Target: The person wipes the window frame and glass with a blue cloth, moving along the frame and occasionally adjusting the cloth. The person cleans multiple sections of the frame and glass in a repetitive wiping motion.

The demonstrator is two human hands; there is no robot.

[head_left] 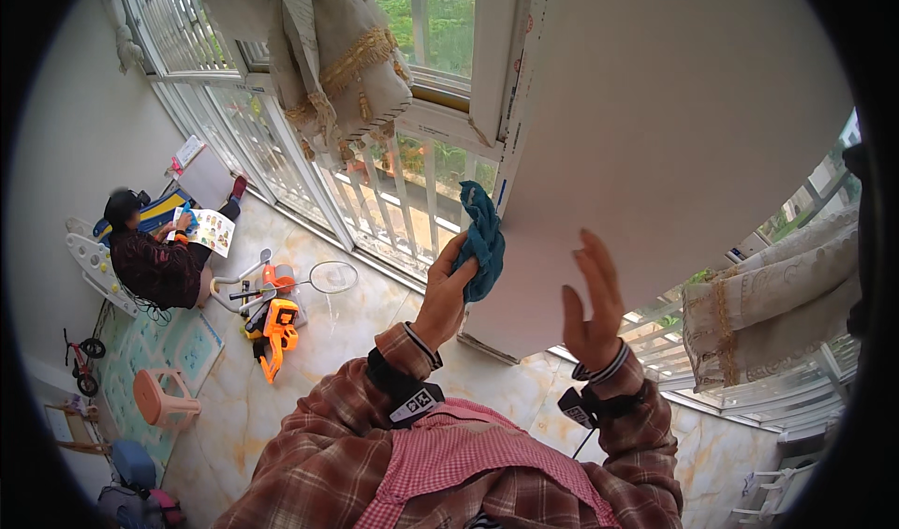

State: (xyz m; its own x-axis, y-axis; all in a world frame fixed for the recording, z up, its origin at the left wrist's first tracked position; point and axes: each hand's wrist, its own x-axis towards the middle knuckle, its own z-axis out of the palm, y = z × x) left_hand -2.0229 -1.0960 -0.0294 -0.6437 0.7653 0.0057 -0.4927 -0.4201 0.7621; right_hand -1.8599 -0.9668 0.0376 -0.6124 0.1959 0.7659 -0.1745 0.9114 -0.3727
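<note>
Panel [674,136], perhaps lettered, by teal cloth [484,248]

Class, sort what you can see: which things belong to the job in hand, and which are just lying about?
Seem to belong to the job:
- teal cloth, held in the left hand
- large white panel, beside the cloth; the open right hand is near it

Just lying about:
- orange toy digger
- racket
- pinkish stool
</note>
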